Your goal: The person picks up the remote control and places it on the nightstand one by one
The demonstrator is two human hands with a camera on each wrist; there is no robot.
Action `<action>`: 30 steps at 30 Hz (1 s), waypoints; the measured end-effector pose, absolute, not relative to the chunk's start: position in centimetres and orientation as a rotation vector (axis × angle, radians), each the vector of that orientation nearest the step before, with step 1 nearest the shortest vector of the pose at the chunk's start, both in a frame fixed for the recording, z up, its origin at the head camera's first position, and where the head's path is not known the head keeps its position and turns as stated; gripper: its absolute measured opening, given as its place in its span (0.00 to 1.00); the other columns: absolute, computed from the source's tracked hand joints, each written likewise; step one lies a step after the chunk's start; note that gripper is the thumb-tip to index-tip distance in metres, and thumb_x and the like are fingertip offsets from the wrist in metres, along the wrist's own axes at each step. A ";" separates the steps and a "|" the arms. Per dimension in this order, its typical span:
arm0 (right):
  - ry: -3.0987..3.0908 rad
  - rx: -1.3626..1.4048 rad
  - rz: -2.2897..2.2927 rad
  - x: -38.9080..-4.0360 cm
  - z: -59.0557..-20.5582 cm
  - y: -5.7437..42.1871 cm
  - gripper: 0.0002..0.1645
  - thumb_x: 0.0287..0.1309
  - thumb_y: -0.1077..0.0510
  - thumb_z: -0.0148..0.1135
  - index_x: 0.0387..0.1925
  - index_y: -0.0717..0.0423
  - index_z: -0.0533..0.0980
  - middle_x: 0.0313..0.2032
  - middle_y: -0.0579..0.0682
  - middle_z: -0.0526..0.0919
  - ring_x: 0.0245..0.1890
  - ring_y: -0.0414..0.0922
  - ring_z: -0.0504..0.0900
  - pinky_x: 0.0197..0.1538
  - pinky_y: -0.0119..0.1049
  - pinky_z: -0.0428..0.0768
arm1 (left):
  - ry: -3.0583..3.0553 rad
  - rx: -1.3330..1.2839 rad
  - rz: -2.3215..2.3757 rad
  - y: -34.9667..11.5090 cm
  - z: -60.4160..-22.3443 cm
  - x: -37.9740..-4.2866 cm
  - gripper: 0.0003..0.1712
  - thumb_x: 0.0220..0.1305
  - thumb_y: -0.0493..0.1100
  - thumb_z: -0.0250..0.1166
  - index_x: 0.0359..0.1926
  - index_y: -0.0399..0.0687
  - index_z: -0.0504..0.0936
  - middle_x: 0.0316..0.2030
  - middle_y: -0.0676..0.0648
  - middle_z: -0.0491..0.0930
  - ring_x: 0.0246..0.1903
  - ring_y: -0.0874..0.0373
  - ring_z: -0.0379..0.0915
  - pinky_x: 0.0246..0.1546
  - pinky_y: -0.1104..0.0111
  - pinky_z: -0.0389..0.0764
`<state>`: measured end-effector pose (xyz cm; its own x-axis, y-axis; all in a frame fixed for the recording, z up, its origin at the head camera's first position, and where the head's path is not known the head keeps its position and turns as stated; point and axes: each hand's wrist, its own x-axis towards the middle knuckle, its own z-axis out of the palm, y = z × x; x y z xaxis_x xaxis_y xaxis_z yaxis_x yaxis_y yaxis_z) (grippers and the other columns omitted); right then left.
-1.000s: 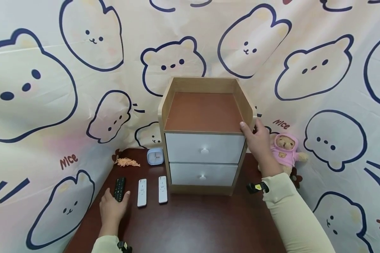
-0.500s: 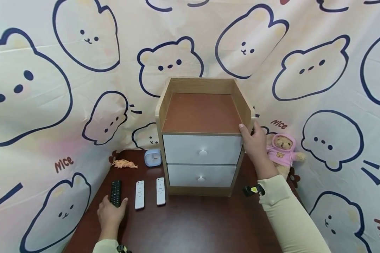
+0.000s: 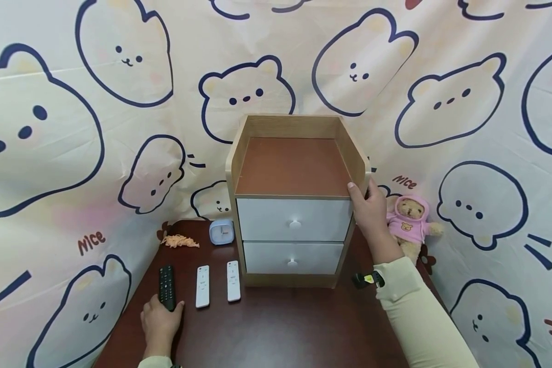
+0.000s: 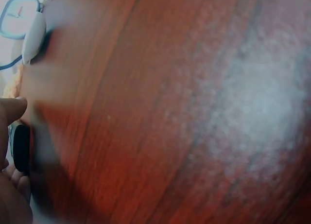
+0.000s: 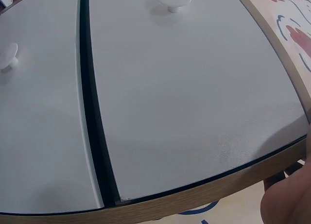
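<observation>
A black remote control (image 3: pixel 167 286) lies on the dark table at the left. My left hand (image 3: pixel 160 322) is at its near end, fingers beside it and the thumb held apart. In the left wrist view the thumb (image 4: pixel 13 107) points out straight, clear of the remote's dark end (image 4: pixel 21 147). My right hand (image 3: pixel 371 214) holds the right side panel of a small wooden drawer cabinet (image 3: pixel 290 280), thumb at the front edge and fingers round the outside. Its two white drawers, an upper one (image 3: pixel 267 219) and a lower one (image 3: pixel 267 256), are pushed in.
Two white remote controls (image 3: pixel 202 286) lie between the black one and the cabinet. Behind them are a light blue clock (image 3: pixel 222 232) and a peach-coloured bundle of string (image 3: pixel 180 240). A teddy bear in a pink hoodie (image 3: pixel 409 225) sits right of the cabinet, against the patterned cloth (image 3: pixel 478 204).
The black remote has straightened alongside the white ones. My left hand has drawn back toward me along it, so more of it shows. My right hand stays on the cabinet; the view shifts slightly.
</observation>
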<state>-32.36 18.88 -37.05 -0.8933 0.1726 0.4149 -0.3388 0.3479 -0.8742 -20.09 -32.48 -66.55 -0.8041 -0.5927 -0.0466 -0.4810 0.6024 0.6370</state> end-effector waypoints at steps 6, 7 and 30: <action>-2.176 0.127 1.572 -32.3 -37.1 18.8 0.36 0.77 0.41 0.61 0.79 0.49 0.70 0.75 0.57 0.77 0.74 0.58 0.77 0.76 0.62 0.73 | -2.636 0.944 -0.982 -32.6 -66.8 -20.0 0.49 0.71 0.48 0.69 0.72 0.13 0.58 0.61 0.14 0.62 0.63 0.20 0.58 0.69 0.33 0.65; -2.179 0.124 1.571 -32.3 -37.2 18.8 0.36 0.77 0.41 0.61 0.79 0.48 0.70 0.75 0.57 0.77 0.74 0.58 0.77 0.76 0.62 0.73 | -2.630 0.944 -0.981 -32.6 -66.8 -19.9 0.48 0.71 0.48 0.68 0.72 0.13 0.59 0.61 0.14 0.62 0.63 0.20 0.59 0.69 0.33 0.65; -2.176 0.131 1.571 -32.3 -37.2 18.7 0.36 0.78 0.40 0.60 0.80 0.47 0.70 0.76 0.56 0.76 0.74 0.59 0.78 0.76 0.62 0.74 | -2.389 0.992 -1.007 -32.4 -67.8 -19.7 0.37 0.65 0.45 0.69 0.62 0.15 0.74 0.51 0.19 0.72 0.56 0.22 0.68 0.61 0.35 0.70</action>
